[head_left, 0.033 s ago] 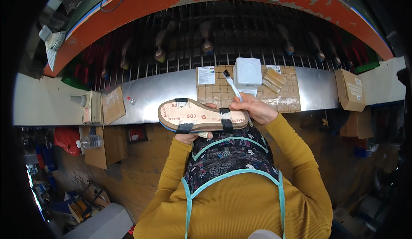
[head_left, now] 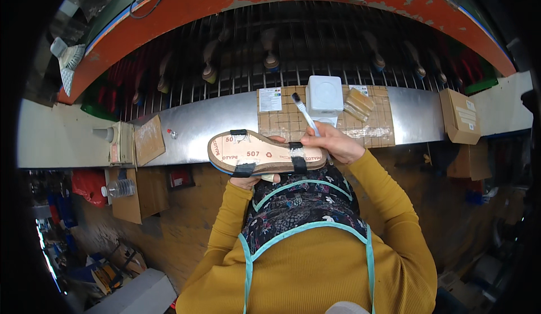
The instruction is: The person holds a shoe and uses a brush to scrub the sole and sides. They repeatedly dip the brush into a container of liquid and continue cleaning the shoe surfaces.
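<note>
In the head view, a black-strapped sandal sole (head_left: 262,146) is held by the left hand (head_left: 242,182), closed on its near edge with most fingers hidden; the sole is spread just beyond that hand and leftward from the right hand (head_left: 341,143). A pale-handled brush (head_left: 307,115) is pinched in the right hand, its dark bristles pointed away. Beyond this hand, a white container (head_left: 325,93) is placed on brown cardboard (head_left: 274,123)

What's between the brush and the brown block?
In the head view, a white box sits between the brush and the brown block.
</note>
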`<state>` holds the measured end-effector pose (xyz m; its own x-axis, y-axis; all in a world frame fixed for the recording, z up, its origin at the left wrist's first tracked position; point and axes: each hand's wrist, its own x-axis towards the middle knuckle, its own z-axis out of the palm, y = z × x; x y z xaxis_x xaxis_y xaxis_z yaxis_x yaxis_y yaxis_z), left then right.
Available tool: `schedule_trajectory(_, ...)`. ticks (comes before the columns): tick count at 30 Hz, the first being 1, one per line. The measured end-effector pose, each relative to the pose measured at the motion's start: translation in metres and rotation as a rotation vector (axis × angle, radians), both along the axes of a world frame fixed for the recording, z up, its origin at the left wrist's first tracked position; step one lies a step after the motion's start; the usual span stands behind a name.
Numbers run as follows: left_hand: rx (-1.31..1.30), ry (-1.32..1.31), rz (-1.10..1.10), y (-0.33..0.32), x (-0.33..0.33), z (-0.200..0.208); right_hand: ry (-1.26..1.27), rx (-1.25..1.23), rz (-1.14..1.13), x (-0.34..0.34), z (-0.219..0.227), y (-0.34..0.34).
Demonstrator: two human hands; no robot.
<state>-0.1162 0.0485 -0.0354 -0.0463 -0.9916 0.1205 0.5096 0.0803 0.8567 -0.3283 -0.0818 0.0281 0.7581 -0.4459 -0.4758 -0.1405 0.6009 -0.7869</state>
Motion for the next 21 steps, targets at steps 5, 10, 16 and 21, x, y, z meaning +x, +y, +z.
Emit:
schedule_trajectory(5,0.231,0.315,-0.19,-0.013,0.008,-0.004,0.06,-0.493,0.005,0.001,-0.013,0.007)
schedule_trajectory(10,0.132,0.188,-0.136,-0.012,0.015,0.016,0.296,-0.719,-0.305,-0.032,-0.073,-0.009)
schedule_trajectory(16,-0.249,0.061,0.413,-0.003,0.032,0.084,0.808,-1.253,-0.289,-0.091,-0.108,0.018)
schedule_trajectory(21,-0.345,0.025,0.838,-0.009,0.042,0.107,0.963,-1.344,-0.378,-0.088,-0.139,0.012)
